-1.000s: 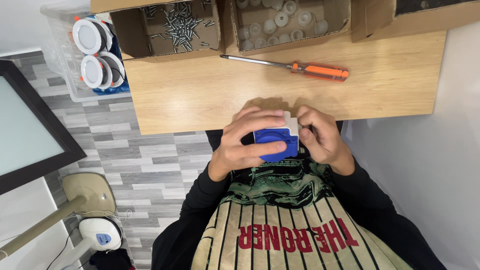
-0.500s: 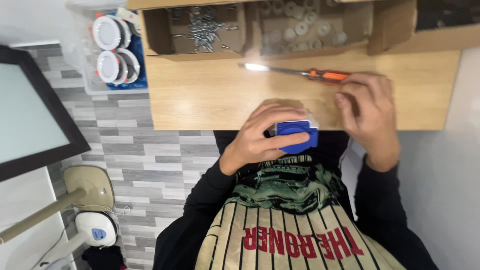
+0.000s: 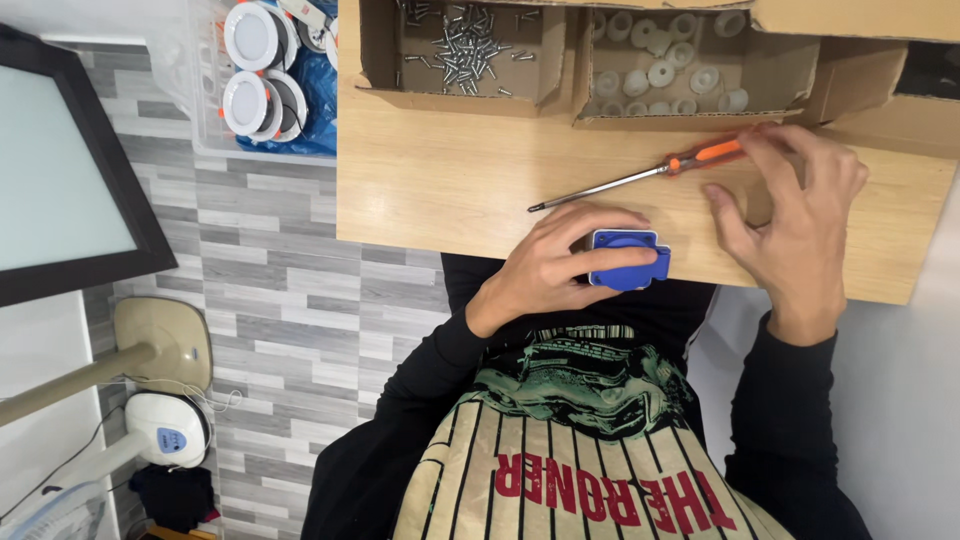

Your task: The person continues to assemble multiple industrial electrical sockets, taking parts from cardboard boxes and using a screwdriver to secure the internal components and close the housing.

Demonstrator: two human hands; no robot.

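My left hand point(image 3: 550, 265) grips a small blue socket-like block point(image 3: 630, 258) at the near edge of the wooden table point(image 3: 430, 190). My right hand point(image 3: 790, 215) lies over the far right of the table. Its fingertips close on the orange handle of a screwdriver point(image 3: 640, 178), while the thumb stays just below the handle. The screwdriver's metal shaft slants down to the left, with its tip a little above my left hand.
A cardboard box of screws point(image 3: 470, 45) and another of white round parts point(image 3: 660, 70) stand at the table's back. A clear bin of round white lamps point(image 3: 255, 70) sits to the left. A dark-framed panel point(image 3: 60, 170) and a beige stand base point(image 3: 165, 340) are at the left.
My right hand left the blue block and went up right to the screwdriver handle. The screwdriver now slants with its handle end raised. My left hand keeps the block.
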